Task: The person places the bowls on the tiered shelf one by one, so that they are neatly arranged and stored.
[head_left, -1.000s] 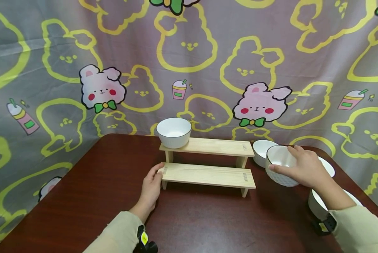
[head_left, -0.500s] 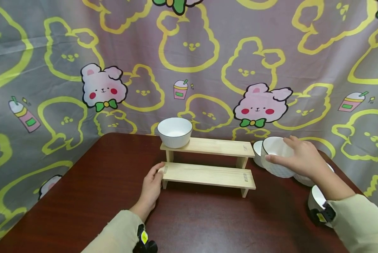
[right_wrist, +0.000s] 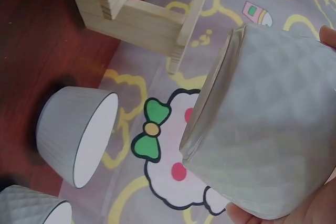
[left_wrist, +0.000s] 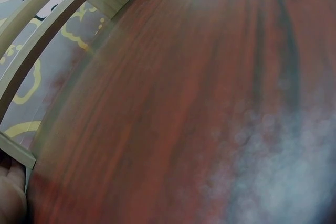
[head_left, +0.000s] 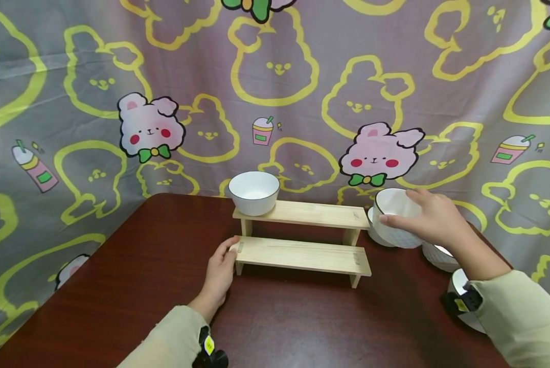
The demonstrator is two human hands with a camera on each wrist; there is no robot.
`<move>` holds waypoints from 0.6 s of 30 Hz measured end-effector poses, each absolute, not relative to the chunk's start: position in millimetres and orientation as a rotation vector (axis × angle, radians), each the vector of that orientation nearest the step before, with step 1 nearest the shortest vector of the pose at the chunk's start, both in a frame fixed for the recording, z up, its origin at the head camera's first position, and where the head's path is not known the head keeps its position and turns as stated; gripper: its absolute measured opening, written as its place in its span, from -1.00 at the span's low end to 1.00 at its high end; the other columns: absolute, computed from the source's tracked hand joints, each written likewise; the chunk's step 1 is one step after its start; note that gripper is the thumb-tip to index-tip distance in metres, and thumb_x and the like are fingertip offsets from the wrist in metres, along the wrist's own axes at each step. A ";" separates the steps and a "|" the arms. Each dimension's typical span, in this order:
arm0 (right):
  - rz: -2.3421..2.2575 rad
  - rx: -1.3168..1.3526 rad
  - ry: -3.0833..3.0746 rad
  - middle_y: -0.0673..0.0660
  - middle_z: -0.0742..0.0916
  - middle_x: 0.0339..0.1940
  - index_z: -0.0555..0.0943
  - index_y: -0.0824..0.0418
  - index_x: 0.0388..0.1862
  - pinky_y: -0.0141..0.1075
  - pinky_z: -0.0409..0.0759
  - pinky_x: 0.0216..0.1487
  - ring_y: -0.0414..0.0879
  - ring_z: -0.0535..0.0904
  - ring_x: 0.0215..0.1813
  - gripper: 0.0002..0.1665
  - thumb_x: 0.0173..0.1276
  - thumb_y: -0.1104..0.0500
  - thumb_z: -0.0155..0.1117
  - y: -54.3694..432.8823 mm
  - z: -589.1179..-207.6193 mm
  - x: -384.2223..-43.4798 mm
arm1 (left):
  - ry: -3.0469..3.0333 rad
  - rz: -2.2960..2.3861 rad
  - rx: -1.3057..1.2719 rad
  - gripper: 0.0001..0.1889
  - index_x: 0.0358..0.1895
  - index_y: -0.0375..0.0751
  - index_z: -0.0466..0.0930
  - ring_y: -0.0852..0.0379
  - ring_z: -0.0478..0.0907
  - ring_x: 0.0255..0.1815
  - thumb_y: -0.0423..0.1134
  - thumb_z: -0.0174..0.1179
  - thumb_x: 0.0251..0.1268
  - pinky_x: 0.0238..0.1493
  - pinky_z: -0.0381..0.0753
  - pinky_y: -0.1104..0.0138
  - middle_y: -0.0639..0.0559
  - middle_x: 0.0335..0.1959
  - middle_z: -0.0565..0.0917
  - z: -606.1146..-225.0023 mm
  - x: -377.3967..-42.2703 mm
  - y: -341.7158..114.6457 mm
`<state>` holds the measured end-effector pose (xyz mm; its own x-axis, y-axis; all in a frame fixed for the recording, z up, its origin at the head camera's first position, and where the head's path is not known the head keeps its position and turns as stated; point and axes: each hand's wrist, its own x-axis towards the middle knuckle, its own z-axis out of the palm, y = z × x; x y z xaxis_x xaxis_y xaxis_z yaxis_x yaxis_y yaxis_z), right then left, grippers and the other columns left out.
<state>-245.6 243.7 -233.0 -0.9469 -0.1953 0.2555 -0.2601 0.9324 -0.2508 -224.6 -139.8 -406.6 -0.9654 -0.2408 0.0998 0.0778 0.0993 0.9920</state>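
Observation:
My right hand (head_left: 433, 220) grips a white bowl (head_left: 396, 209) with a thin dark rim, thumb on the near side. It is held above the table by the right end of a two-step wooden rack. Quilted diamond relief covers the bowl's outside (right_wrist: 273, 124) in the right wrist view. At the rack's left end, my left hand (head_left: 217, 273) holds the edge of the lower shelf (head_left: 302, 254); only part of it shows in the left wrist view. Another white bowl (head_left: 254, 194) sits upright on the left end of the upper shelf (head_left: 321, 213).
On the table right of the rack stand more white bowls: a ribbed one (right_wrist: 73, 129) partly behind the held bowl, a diamond-patterned one (head_left: 439, 258), and one (head_left: 473, 321) beneath my right wrist. A cartoon-print curtain (head_left: 293, 71) hangs behind the dark red table (head_left: 132, 286).
My right hand has lifted the held bowl higher and moved it slightly left, toward the upper shelf's right end. The left hand and the rack stay put.

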 end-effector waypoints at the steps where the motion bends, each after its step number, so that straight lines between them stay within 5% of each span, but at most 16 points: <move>1: 0.409 0.350 -2.860 0.54 0.34 0.25 0.28 0.53 0.26 0.26 0.19 0.10 0.49 0.20 0.19 0.09 0.07 -0.33 0.24 242.2 -231.6 -245.9 | -2.141 -1.953 0.162 -0.63 0.25 -0.08 0.39 0.10 0.27 -0.26 -0.26 -0.17 0.45 -0.21 0.27 0.32 0.04 -0.38 0.30 -406.4 -224.5 -139.8; 8: 0.387 0.389 -2.880 0.54 0.31 0.28 0.27 0.48 0.29 0.29 0.19 0.12 0.50 0.17 0.22 0.10 0.07 -0.35 0.21 227.8 -223.1 -248.2 | -2.148 -1.931 0.158 -0.63 0.23 -0.09 0.40 0.08 0.30 -0.16 -0.27 -0.18 0.44 -0.15 0.29 0.33 -0.07 0.02 0.45 -406.3 -223.9 -140.4; 18: 0.406 0.473 -2.835 0.45 0.39 0.25 0.34 0.43 0.25 0.23 0.30 0.05 0.44 0.25 0.19 0.09 0.01 -0.37 0.26 203.6 -218.8 -249.7 | -2.145 -1.940 0.159 -0.63 0.23 -0.10 0.40 0.06 0.31 -0.05 -0.28 -0.18 0.44 -0.07 0.30 0.32 -0.06 0.21 0.41 -407.0 -224.5 -140.2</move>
